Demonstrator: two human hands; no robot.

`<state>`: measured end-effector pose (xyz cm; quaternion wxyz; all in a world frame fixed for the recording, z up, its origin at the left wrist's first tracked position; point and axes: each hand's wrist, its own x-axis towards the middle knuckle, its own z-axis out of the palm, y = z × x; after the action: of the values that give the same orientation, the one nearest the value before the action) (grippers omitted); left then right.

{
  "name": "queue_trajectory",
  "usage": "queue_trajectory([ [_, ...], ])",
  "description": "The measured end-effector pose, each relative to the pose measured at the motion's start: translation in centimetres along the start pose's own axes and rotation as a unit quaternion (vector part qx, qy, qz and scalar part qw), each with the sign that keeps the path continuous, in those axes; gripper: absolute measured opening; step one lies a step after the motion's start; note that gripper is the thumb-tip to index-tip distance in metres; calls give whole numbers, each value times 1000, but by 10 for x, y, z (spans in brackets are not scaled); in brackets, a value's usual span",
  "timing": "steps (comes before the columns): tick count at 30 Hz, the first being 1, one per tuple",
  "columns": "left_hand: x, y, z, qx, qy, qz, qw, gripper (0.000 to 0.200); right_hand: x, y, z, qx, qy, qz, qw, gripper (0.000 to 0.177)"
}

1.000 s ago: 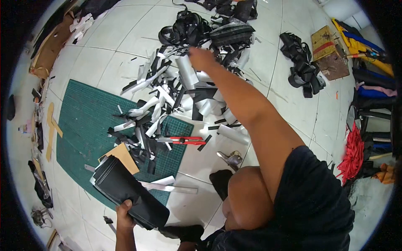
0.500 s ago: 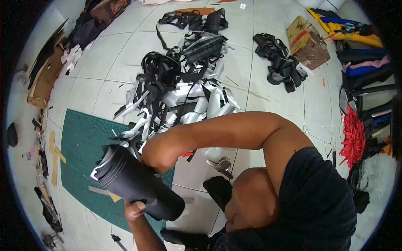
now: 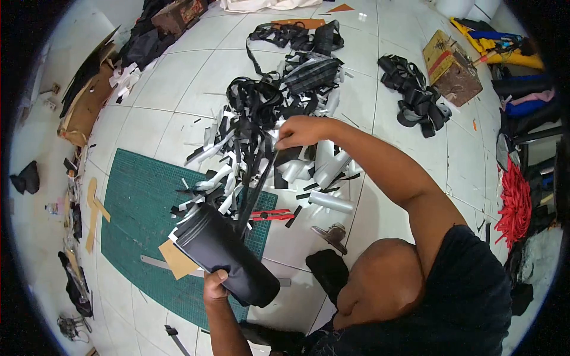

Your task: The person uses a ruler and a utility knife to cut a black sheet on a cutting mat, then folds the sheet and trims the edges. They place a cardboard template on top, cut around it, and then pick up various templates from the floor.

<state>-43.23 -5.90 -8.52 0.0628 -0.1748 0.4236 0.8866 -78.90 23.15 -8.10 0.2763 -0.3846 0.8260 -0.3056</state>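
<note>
My left hand (image 3: 216,285) is closed around the lower side of a roll of black leather-like sheet (image 3: 228,252), thumb on top. My right hand (image 3: 301,132) is stretched forward over the scrap pile, its fingers pinching a thin black strip (image 3: 256,193) that runs down toward the roll. Where the strip's lower end meets the roll is hard to make out. Beneath the roll lie a green cutting mat (image 3: 139,202), a steel ruler (image 3: 155,261) and a tan card piece (image 3: 177,260). A red cutter (image 3: 272,215) rests at the mat's right edge.
Black and silver scraps (image 3: 222,178) are heaped ahead. A metal clamp-like piece (image 3: 330,236) lies near my knee. Farther right are a bundle of black strips (image 3: 415,95), a worn block (image 3: 451,68) and red cords (image 3: 514,204). Tan strips (image 3: 92,207) lie left.
My right hand has gone from beside the roll forward and right over the scraps, drawing the black strip out. The left hand keeps its hold on the roll. The view has shifted somewhat.
</note>
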Motion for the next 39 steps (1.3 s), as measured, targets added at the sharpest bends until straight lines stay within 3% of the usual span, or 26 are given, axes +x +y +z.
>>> queue_trajectory([
  [2, -1, 1, -3, -8, 11, 17, 1000, 81, 0, 59, 10, -37, 93, 11, 995, 47],
  [4, -2, 6, -6, -13, 14, 38, 999, 79, -14, 74, 6, 12, 120, 103, 987, 51],
  [6, -7, 6, -23, -29, 39, 57, 997, 76, -20, 92, 5, 29, 171, 93, 980, 52],
  [8, -9, 9, -28, -49, 50, 68, 995, 76, -25, 93, -5, 12, 141, 161, 977, 54],
  [10, -13, 15, -40, -8, 102, 112, 988, 75, -31, 103, -8, 5, 124, 152, 981, 57],
  [13, -14, 23, -53, 18, 144, 162, 976, 72, -40, 108, -6, -111, 209, 184, 954, 63],
  [16, -15, 33, -54, -3, 168, 161, 973, 68, -45, 105, -9, -103, 296, 252, 915, 68],
  [20, -14, 31, -57, 44, 177, 157, 971, 65, -50, 101, -16, -147, 364, 224, 892, 71],
  [24, -12, 36, -59, 35, 226, 162, 960, 67, -66, 107, -40, -236, 310, 228, 892, 71],
  [28, -10, 34, -69, 9, 215, 156, 964, 66, -77, 114, -36, -214, 326, 296, 872, 71],
  [29, -9, 33, -71, 11, 209, 152, 966, 66, -78, 116, -34, -222, 286, 293, 885, 63],
  [32, 2, 30, -53, 19, 184, 151, 971, 67, -65, 129, -28, -311, 355, 226, 852, 50],
  [34, 17, 30, -37, 35, 168, 152, 973, 67, -47, 128, -37, -327, 388, 249, 825, 30],
  [36, 31, 38, -25, 75, 169, 138, 973, 65, -25, 118, -36, -441, 469, 144, 751, 18],
  [38, 43, 37, -30, 81, 172, 108, 976, 63, 7, 89, -28, -440, 470, 23, 765, 23],
  [39, 47, 35, -32, 83, 171, 91, 977, 62, 20, 67, -13, -377, 395, 34, 837, 22],
])
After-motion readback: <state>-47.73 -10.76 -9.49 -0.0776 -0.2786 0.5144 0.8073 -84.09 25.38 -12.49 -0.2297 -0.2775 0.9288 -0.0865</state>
